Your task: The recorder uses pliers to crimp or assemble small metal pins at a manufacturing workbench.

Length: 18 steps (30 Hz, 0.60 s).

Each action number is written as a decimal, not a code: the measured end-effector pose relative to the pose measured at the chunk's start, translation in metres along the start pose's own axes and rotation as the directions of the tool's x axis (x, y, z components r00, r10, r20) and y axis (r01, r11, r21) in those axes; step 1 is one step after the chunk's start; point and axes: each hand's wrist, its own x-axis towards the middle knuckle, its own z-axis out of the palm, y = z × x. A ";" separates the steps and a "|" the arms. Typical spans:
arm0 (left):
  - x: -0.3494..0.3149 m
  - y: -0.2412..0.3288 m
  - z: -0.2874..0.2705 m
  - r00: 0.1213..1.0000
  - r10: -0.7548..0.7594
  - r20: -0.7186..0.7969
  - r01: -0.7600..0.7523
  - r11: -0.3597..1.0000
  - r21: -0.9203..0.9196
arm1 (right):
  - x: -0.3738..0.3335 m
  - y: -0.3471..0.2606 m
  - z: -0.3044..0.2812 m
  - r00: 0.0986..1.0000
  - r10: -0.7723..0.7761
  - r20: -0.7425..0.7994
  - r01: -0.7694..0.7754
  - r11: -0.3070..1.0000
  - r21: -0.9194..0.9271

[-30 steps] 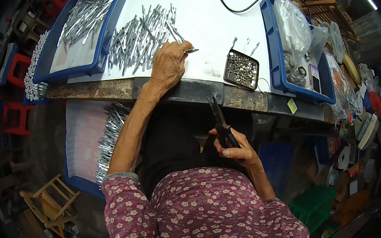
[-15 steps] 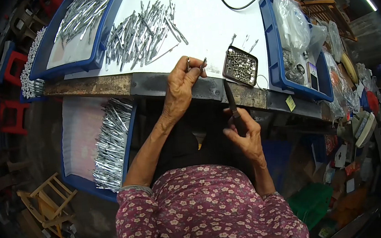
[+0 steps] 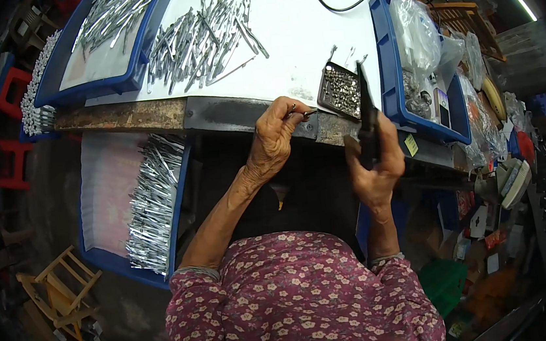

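My left hand (image 3: 274, 134) is closed at the table's front edge, pinching a small slim metal piece (image 3: 309, 112) between thumb and fingertips. To its right, my right hand (image 3: 378, 167) grips a dark, long, tapered knife-like tool (image 3: 366, 109), held upright and smeared by motion. Its exact kind is unclear. Behind the tool, partly covered by it, sits a small dark tray (image 3: 322, 87) with many tiny shiny metal parts (image 3: 342, 90). A few thin metal pieces (image 3: 333, 53) lie just beyond this tray. Farther left on the white tabletop (image 3: 292, 24) spreads a heap of slim silvery metal strips (image 3: 202, 46).
A blue bin (image 3: 136, 78) of metal strips stands at the table's left; another blue bin (image 3: 180, 225) of strips sits lower down. At right, a blue tray (image 3: 390, 74) holds plastic bags (image 3: 418, 38). A black cable (image 3: 336, 10) lies at the back.
My left hand has moved right and slightly toward me with the metal piece. My right hand has risen and moved right, swinging the dark tool upright beside the small tray.
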 end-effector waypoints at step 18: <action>0.002 0.006 -0.008 0.924 -0.380 0.034 0.298 0.662 -0.688 | -0.039 0.030 0.009 0.982 0.016 0.189 0.016 0.986 -0.164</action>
